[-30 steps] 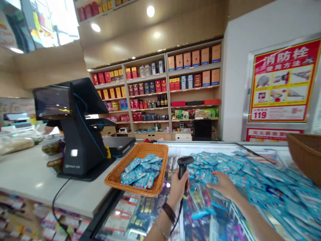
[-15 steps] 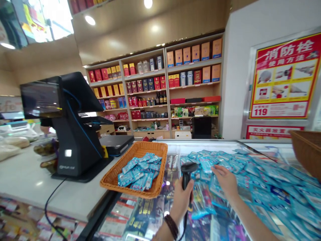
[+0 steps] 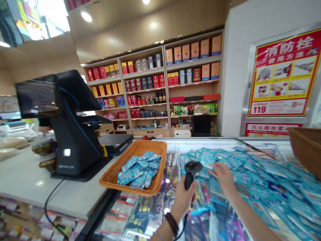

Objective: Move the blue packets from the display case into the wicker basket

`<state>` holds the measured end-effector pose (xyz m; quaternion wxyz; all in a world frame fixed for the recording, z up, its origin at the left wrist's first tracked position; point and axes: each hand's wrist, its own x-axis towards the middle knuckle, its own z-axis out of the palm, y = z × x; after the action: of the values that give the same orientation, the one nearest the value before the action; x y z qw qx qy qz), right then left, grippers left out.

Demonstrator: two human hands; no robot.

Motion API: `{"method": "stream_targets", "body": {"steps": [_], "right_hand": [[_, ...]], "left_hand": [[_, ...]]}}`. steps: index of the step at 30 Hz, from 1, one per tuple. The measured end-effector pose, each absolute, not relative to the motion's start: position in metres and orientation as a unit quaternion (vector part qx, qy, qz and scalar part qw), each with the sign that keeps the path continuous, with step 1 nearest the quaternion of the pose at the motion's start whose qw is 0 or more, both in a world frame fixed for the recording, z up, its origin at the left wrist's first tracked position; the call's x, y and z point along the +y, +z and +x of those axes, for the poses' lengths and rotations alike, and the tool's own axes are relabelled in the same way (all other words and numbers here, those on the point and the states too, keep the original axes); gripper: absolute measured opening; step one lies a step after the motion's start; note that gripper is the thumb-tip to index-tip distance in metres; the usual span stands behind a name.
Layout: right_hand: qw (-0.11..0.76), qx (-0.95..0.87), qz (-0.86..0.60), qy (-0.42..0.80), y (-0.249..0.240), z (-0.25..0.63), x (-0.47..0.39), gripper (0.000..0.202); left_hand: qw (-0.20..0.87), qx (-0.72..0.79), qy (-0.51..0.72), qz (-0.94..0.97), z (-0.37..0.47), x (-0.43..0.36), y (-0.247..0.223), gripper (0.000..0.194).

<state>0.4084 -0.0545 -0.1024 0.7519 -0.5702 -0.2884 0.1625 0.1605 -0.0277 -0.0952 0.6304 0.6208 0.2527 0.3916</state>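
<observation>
Shop interior with shelves (image 3: 210, 89) of boxes and bottles along the far wall and a red and yellow poster (image 3: 282, 75) to the right of them. On the left, a pale counter (image 3: 27, 190) bearing a black register (image 3: 75, 144), with a flat black box (image 3: 119, 143) just to its right. Right of this counter, a glass case (image 3: 200, 143) with packaged goods visible beneath its top. Gripping a black scanner (image 3: 193, 166) in the left hand (image 3: 184, 200), with fingers wrapped around the handle below its head; wearing a dark band (image 3: 172, 223) on that wrist. Pinching a blue packet (image 3: 207, 157) in the right hand (image 3: 225, 180), with thumb and fingers drawn together at its lower right corner, near the scanner's head and at the far left part of a wide heap (image 3: 268, 201) of like packets on the case. Left of the scanner, an orange basket (image 3: 153, 191) with a smaller pile (image 3: 141, 170) of similar blue packets inside. At the far right, beside the heap, a brown basket (image 3: 304, 150).
</observation>
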Motion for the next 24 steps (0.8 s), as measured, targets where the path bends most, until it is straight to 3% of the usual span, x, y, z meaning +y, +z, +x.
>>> {"method": "stream_targets", "body": {"steps": [9, 24], "right_hand": [[0.787, -0.26, -0.513, 0.223, -0.098, 0.389, -0.056, 0.058], [0.794, -0.237, -0.515, 0.217, -0.103, 0.393, -0.055, 0.058]], "left_hand": [[0.64, 0.241, 0.375, 0.626, 0.159, -0.027, -0.095, 0.079], [0.656, 0.232, 0.373, 0.614, 0.159, -0.027, -0.095, 0.082]]}}
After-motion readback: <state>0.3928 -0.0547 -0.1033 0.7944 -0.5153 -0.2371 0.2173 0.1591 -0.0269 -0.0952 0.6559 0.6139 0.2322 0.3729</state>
